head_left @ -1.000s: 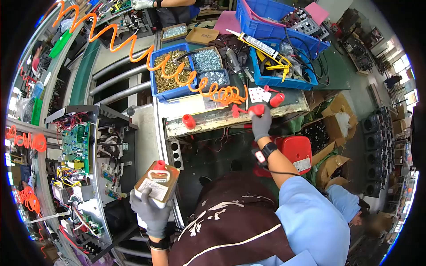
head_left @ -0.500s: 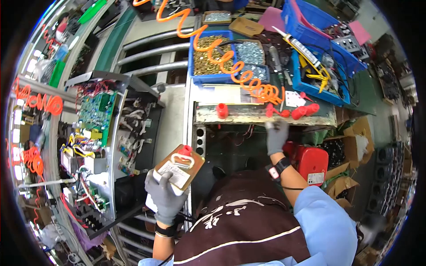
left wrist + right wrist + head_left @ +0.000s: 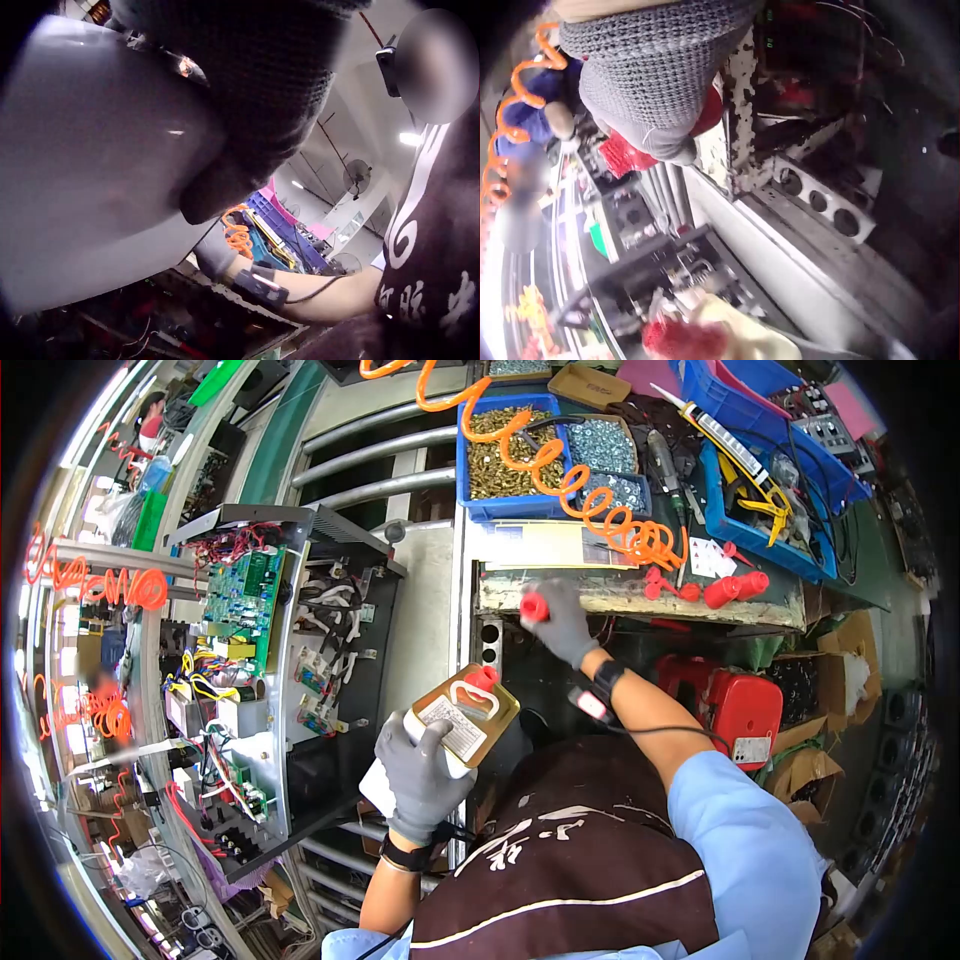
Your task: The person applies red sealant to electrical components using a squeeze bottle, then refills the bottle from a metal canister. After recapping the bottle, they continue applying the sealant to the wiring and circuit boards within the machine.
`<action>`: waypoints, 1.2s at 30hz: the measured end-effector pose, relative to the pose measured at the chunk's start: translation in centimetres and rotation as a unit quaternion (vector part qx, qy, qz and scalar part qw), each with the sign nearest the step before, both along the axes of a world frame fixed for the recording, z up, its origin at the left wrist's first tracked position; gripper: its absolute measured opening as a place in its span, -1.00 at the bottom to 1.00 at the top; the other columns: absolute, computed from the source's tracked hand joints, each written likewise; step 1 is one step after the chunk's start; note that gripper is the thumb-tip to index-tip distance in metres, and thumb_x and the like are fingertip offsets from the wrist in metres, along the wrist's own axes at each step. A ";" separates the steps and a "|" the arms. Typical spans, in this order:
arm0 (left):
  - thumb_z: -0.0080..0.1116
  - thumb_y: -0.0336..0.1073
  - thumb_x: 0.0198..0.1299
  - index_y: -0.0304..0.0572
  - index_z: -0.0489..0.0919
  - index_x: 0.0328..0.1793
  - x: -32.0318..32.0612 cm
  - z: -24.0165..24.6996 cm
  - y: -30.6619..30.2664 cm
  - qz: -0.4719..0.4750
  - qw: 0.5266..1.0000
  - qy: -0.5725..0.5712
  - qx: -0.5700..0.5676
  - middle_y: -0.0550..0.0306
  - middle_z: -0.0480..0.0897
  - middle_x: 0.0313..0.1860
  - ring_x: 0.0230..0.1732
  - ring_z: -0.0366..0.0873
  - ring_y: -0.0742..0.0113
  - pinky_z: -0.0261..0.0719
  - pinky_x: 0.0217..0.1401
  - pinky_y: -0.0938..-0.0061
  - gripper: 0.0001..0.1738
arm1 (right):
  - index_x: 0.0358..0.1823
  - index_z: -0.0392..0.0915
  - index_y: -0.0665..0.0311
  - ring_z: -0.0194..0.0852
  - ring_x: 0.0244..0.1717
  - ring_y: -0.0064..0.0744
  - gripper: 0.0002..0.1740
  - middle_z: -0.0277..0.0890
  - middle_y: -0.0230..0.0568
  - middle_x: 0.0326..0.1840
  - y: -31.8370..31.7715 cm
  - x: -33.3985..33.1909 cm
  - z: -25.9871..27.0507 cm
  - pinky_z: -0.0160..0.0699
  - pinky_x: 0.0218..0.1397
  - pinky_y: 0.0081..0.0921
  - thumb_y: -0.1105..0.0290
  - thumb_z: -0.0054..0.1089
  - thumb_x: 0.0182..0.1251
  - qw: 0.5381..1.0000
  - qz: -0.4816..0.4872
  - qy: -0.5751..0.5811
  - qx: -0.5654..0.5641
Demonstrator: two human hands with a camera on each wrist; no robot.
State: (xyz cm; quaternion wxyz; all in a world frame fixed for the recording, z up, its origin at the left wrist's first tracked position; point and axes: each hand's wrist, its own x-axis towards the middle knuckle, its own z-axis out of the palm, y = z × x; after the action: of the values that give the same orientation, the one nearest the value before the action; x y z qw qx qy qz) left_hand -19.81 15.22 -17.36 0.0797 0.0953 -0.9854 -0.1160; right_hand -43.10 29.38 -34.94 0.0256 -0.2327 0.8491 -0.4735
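My left hand (image 3: 425,780), in a grey glove, grips a white rectangular jug (image 3: 468,732) from below and the side. The jug has a tan top, a printed label, a white handle and a red cap (image 3: 483,678). In the left wrist view the jug's smooth wall (image 3: 97,165) fills much of the picture. My gloved right hand (image 3: 566,625) holds a small red plastic bottle (image 3: 535,607) by the bench's front edge, up and to the right of the jug. Its ribbed end (image 3: 622,156) sticks out past the fingers in the right wrist view.
More red plastic pieces (image 3: 722,592) lie along the bench edge (image 3: 640,600). Behind are a blue bin of brass parts (image 3: 510,510), a coiled orange hose (image 3: 600,510) and a blue tool tray (image 3: 790,560). An opened electronics chassis (image 3: 300,620) stands left; a red case (image 3: 745,710) is below right.
My right hand has left the red pieces at the right, moved left along the bench edge and taken hold of the red bottle there. My left hand keeps holding the jug.
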 end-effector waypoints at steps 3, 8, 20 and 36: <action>0.47 -0.21 -0.45 0.04 0.42 0.08 -1.0 -0.4 0.9 -0.020 1.000 -0.009 0.008 -0.35 0.33 0.11 0.15 0.28 -0.25 0.24 0.18 0.01 -0.22 | -0.03 0.47 0.12 0.29 0.13 -0.06 -0.51 0.42 -0.20 -0.01 2.2 3.4 -0.2 0.39 0.19 -0.25 0.42 0.34 -0.09 0.986 0.167 0.019 0.012; 0.45 -0.19 -0.44 0.10 0.43 0.10 -2.2 -1.2 2.2 -0.047 0.997 -0.052 -0.017 -0.38 0.33 0.11 0.18 0.27 -0.28 0.23 0.20 0.00 -0.21 | -0.04 0.48 0.11 0.26 0.15 -0.06 -0.52 0.41 -0.23 -0.03 3.5 6.0 -1.0 0.37 0.22 -0.25 0.49 0.28 -0.10 0.985 0.166 0.017 0.036; 0.43 -0.18 -0.41 0.19 0.46 0.10 -4.4 -2.9 5.0 -0.067 0.990 -0.117 -0.051 -0.30 0.32 0.14 0.19 0.27 -0.24 0.22 0.19 0.00 -0.25 | -0.03 0.47 0.01 0.23 0.20 -0.14 -0.55 0.38 -0.32 0.01 4.7 7.1 -3.9 0.38 0.10 -0.11 0.46 0.24 -0.04 0.985 0.143 -0.018 0.090; 0.42 -0.17 -0.38 0.23 0.45 0.12 -5.8 -4.4 6.5 -0.082 0.979 -0.167 -0.085 -0.32 0.33 0.13 0.20 0.27 -0.23 0.21 0.19 0.00 -0.25 | -0.05 0.46 0.01 0.27 0.15 -0.08 -0.56 0.40 -0.32 -0.02 5.4 7.9 -7.0 0.44 0.07 -0.15 0.45 0.28 -0.04 0.988 0.115 -0.080 0.061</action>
State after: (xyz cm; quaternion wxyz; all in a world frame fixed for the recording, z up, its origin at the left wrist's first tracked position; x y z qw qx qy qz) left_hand -25.64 21.69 -21.74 -0.0879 0.0247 -0.9956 -0.0205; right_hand -35.22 34.76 -41.96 0.1616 -0.2880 0.8393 -0.4318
